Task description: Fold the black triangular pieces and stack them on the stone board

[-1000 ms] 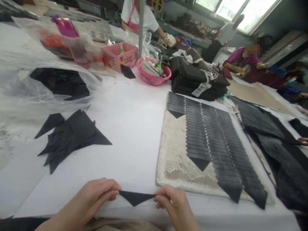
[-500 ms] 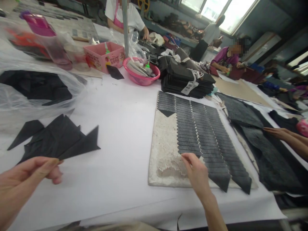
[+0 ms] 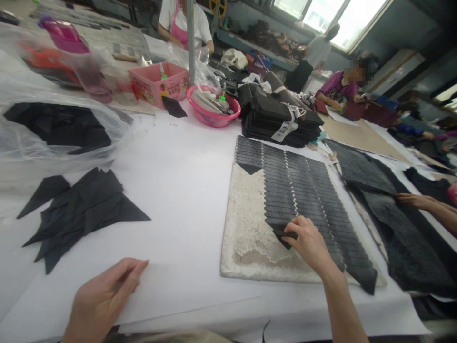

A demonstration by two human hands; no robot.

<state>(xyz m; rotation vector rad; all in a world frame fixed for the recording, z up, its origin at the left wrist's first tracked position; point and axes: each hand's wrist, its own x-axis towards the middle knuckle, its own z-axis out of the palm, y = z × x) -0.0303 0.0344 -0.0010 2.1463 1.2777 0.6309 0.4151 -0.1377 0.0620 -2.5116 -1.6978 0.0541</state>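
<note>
My left hand (image 3: 109, 295) is over the white table covering, thumb and fingers pinched together with no piece showing between them. To its upper left lies a loose pile of black pointed pieces (image 3: 85, 200). My right hand (image 3: 309, 240) pinches a thin black piece (image 3: 285, 236) at the lower end of a column on a worn, pale board (image 3: 246, 228). Overlapping dark strips (image 3: 282, 186) cover much of that board in columns with zigzag edges. My right hand and forearm hide part of the lower columns.
A clear plastic bag (image 3: 119, 128) with black pieces lies at left. Behind stand a pink box (image 3: 159, 83), a pink basin (image 3: 214, 112) and a tied black stack (image 3: 282, 119). At right, another person's hand (image 3: 416, 201) touches dark sheets (image 3: 400, 238).
My left hand has moved right and away from the pile, and the pointed piece at its fingertips is gone from there. A black piece now shows in my right hand, which has shifted slightly right.
</note>
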